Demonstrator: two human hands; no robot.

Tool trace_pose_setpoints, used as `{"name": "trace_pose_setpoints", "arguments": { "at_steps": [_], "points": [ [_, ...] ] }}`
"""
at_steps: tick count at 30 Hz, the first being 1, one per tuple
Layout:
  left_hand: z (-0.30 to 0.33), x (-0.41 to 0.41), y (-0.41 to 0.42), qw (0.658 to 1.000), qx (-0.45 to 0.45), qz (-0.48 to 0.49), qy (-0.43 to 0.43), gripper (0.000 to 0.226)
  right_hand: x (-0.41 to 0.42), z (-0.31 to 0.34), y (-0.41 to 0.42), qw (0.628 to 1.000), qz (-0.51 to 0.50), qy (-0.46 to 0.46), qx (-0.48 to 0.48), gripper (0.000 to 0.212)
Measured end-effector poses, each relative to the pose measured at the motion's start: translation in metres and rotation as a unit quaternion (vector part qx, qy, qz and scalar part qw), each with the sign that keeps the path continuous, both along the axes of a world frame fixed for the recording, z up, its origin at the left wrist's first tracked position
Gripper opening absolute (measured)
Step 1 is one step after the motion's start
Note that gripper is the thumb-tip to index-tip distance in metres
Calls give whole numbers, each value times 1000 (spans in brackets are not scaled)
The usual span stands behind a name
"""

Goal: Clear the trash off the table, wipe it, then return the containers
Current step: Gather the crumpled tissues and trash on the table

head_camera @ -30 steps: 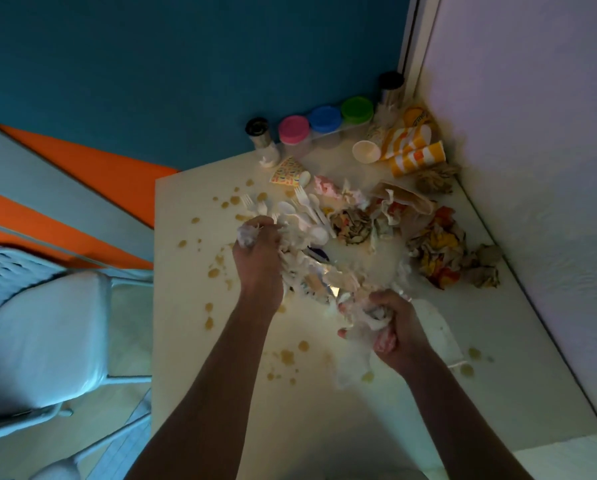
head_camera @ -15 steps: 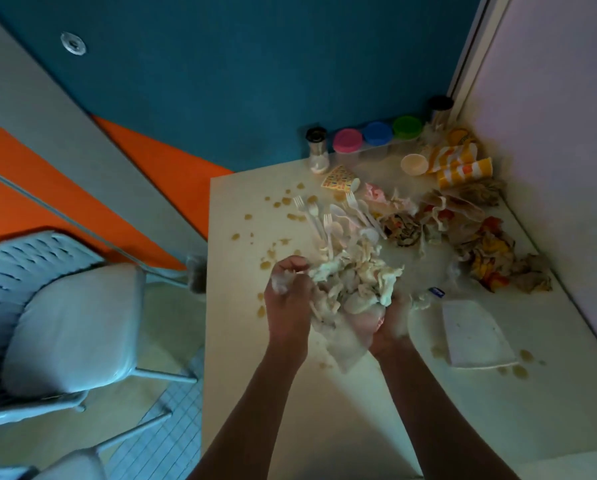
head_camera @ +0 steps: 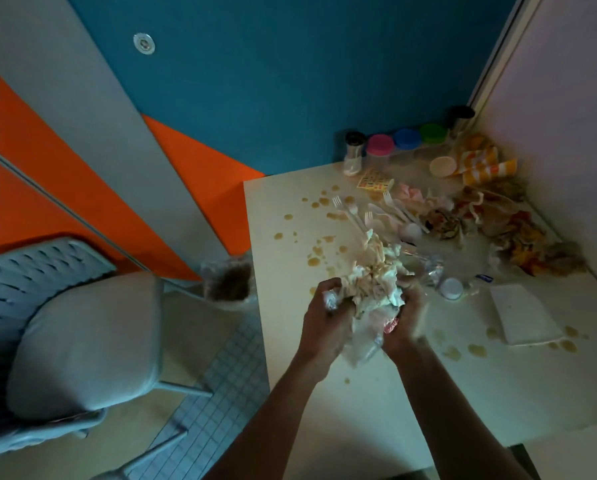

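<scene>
The left hand (head_camera: 328, 317) and the right hand (head_camera: 406, 318) are curled around a big bundle of trash (head_camera: 373, 289). The bundle is crumpled napkins and thin plastic wrap. The left hand also pinches a small shiny wad at its left edge. Both hands squeeze in from the sides, and the bundle is up off the desk (head_camera: 376, 403).

A loose bit of plastic hangs down below the hands. It would help to tuck that bit in and keep both hands tight, so nothing drops on the way.

To the left of the desk, down on the floor, is a trash bin (head_camera: 227, 280) with a bag in it. That looks like the right place for the bundle. It is best to carry it low and straight over the bin before letting go.

Farther out, more trash is left: white forks (head_camera: 350, 214), crumpled wrappers (head_camera: 518, 237) on the right, and striped cups (head_camera: 487, 168) at the far corner. Brown spills (head_camera: 319, 251) dot the desk. The containers (head_camera: 406, 138) with colored lids stand at the far edge by the wall.
</scene>
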State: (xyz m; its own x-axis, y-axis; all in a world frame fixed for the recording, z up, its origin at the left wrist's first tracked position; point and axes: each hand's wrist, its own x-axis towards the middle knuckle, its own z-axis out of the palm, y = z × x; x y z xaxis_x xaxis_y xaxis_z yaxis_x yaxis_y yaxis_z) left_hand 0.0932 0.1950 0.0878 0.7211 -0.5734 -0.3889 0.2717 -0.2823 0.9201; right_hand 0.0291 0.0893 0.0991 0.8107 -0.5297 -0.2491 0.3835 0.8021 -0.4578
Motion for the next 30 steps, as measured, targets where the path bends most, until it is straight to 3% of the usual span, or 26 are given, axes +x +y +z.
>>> {"name": "trace_pose_setpoints", "arguments": {
  "at_steps": [9, 13, 17, 20, 23, 25, 28, 30],
  "points": [
    [7, 40, 50, 990, -18, 141, -3, 18, 7, -18, 28, 994, 53, 93, -33, 42],
    [7, 62, 79, 974, -14, 214, -68, 20, 21, -23, 50, 988, 106, 103, -41, 35],
    [0, 91, 116, 958, 21, 270, -98, 6, 43, -28, 77, 978, 162, 125, -46, 34],
    [-16, 126, 146, 957, 64, 265, -99, 14, 82, -40, 100, 956, 186, 212, -85, 38],
    [-35, 160, 166, 956, 121, 239, -115, 15, 123, -50, 119, 928, 219, 270, -133, 8],
    [-57, 192, 180, 956, 159, 216, -119, 13, 163, -66, 136, 908, 231, 314, -153, 21],
    [-80, 241, 194, 955, 199, 183, -125, 23, 224, -90, 158, 889, 229, 360, -165, 14],
    [-87, 269, 197, 954, 222, 149, -135, 23, 256, -112, 165, 877, 225, 392, -165, 30]
  ]
}}
